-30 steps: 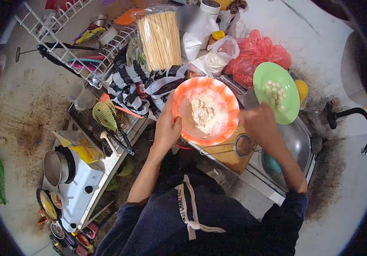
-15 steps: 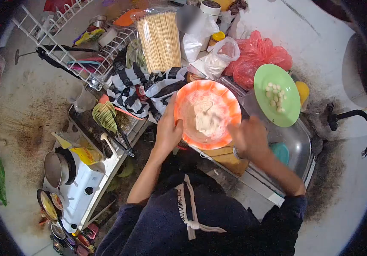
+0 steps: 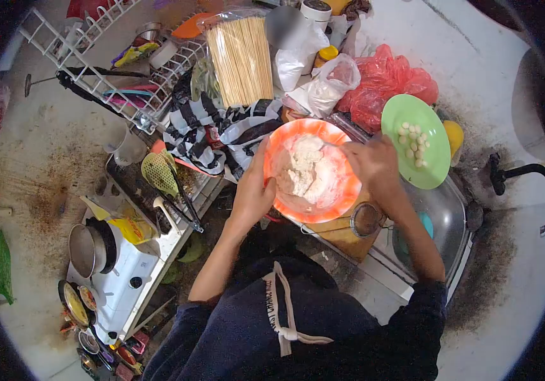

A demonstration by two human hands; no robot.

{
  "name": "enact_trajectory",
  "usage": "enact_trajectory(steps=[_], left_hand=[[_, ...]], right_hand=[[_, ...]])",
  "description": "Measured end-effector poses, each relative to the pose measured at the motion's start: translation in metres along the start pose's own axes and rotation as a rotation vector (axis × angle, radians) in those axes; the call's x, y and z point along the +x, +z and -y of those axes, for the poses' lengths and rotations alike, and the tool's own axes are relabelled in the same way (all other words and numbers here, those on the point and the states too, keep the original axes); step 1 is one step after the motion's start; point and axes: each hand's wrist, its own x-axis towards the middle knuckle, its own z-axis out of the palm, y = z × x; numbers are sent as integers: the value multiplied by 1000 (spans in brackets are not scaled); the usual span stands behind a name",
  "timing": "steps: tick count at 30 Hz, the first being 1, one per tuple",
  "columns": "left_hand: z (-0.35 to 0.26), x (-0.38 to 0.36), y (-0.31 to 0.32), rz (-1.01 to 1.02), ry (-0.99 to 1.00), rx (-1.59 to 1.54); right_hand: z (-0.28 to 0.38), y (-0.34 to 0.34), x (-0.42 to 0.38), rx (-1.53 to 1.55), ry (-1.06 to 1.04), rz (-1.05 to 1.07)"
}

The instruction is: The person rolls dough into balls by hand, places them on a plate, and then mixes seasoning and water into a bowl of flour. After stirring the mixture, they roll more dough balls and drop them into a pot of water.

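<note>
An orange-and-white scalloped bowl [image 3: 347, 190] holds a pale, lumpy dough-like mixture [image 3: 304, 168]. My left hand [image 3: 253, 193] grips its left rim, thumb over the edge and fingers mostly hidden beneath. At the upper right rim, my right hand [image 3: 374, 166] is closed around what looks like a metal spoon [image 3: 328, 146], its tip in the mixture and its handle largely covered. Just right of that hand, a green plate [image 3: 434, 143] carries several small pale round pieces [image 3: 413, 141]. Under the bowl lies a wooden board [image 3: 342, 240] with a small round strainer-like item [image 3: 367, 220].
A steel sink [image 3: 453, 216] and black faucet [image 3: 526, 170] are at right. Behind the bowl stand a pack of bamboo skewers [image 3: 241, 60], a bag of white powder [image 3: 333, 86] and red plastic bags [image 3: 383, 79]. A white stove [image 3: 123, 279] with pans is at left.
My right hand has moved up along the bowl's right side, uncovering the round item on the board. The mixture has shifted in the bowl. My left hand keeps its hold.
</note>
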Motion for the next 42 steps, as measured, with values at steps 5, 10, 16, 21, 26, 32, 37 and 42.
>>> enact_trajectory(steps=[5, 10, 16, 21, 26, 32, 37, 42], left_hand=[[2, -1, 2, -10, 11, 10], [-2, 0, -2, 38, -8, 17], [3, -3, 0, 31, 1, 12], [9, -5, 3, -21, -11, -64], [-3, -3, 0, -10, -32, -37], [0, -1, 2, 2, -36, -20], [0, 0, 3, 6, -42, -26], [3, -1, 4, -22, -14, -16]], right_hand=[[21, -54, -11, 11, 112, 82], [15, 9, -16, 101, 16, 102], [-12, -2, -4, 31, 24, -15], [1, -32, -9, -222, -27, 8], [8, -45, -11, -356, -32, 60], [29, 7, -25, -245, -1, 93], [34, -5, -55, -11, -172, 57], [35, -48, -64, -6, -197, 226]])
